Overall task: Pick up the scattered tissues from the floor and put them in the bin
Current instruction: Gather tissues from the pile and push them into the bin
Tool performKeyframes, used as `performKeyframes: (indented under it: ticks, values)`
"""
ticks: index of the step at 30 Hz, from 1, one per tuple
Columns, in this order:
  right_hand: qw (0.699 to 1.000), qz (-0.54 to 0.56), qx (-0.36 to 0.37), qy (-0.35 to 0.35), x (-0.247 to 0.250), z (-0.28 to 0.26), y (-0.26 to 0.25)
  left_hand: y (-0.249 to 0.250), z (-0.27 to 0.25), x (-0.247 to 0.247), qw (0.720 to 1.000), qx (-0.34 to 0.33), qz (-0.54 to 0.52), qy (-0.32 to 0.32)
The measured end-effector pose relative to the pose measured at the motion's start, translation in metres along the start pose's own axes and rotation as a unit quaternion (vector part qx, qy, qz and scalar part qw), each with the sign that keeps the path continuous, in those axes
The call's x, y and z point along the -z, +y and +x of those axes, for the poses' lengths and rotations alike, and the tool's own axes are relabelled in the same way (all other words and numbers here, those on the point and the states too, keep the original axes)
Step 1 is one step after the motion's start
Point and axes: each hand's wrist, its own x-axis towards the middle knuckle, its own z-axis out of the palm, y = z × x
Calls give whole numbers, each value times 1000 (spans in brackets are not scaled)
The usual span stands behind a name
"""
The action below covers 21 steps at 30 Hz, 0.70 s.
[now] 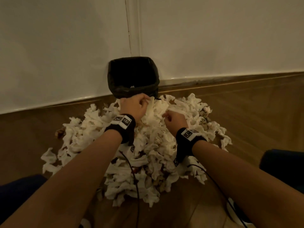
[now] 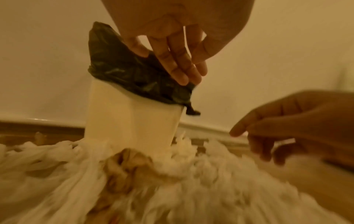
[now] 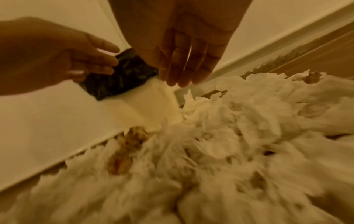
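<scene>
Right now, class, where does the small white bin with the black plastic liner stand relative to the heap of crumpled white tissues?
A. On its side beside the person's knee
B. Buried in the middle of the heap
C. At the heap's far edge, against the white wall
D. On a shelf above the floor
C: the white bin with the black plastic liner stands upright against the white wall, just beyond the heap of crumpled white tissues on the floor.

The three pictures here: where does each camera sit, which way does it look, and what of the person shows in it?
Head: worn on the head, looking down at both forearms, the tissues and the bin against the wall.
Left wrist: low, along the left hand toward the bin; the right hand shows too.
Right wrist: low, along the right hand over the tissues; the left hand shows too.
Shared: bin, tissues and both hands.
</scene>
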Motion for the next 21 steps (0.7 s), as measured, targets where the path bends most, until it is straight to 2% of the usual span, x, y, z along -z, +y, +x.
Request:
performKeyframes:
  ticks: [3,5,9,12,18,21]
  values:
    - [991,-122,20,-44,-8,-14,16,-7,-19,-20,985,-46,147,-73]
    - [978,-193,36,-70,-14,-21,24,-11,-29,-31,973,-75,186,-116]
    - [955,-260,65,-125,-25,-30,34,-18,-39,-52,952,-47,194,-233]
    - [937,-293,77,-173,-29,-32,39,-21,-43,-65,927,-30,237,-288]
    - [897,-364,89,-236,-38,-37,46,-23,-56,-78,876,-41,335,-343]
    - [892,-376,89,-235,-45,-39,46,-20,-64,-82,873,-56,348,-336]
